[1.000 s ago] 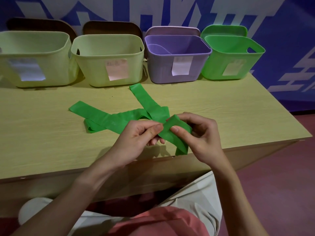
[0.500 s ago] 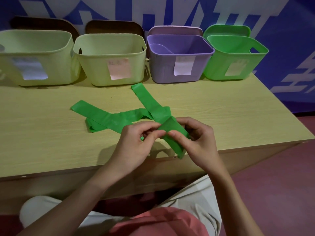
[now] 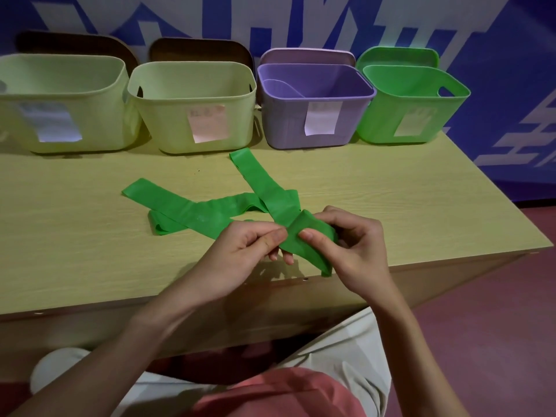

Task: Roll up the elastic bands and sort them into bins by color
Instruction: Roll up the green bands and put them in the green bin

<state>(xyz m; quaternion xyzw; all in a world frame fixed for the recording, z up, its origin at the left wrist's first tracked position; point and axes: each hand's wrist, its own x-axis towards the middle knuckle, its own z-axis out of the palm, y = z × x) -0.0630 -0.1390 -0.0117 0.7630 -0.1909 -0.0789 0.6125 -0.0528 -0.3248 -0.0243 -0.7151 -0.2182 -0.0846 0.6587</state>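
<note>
Both hands were busy with a long green band (image 3: 210,210) near the front edge of the worktop (image 3: 421,206). The left hand (image 3: 240,251) pinched the band between thumb and fingers, and the right hand (image 3: 355,251) pinched the folded end beside it, so each grip was closed on the band. The rest of the band lay flat in crossed strips on the worktop, well short of the bins. The band looked thin, soft and floppy, and probably light and stretchy, so it would bend any way and could spring loose if let go. The best place to hold seemed to be the folded end, with thumbs on top to keep the roll tight. The green bin (image 3: 421,115) stood at the back right, next to a purple bin (image 3: 316,121).
</note>
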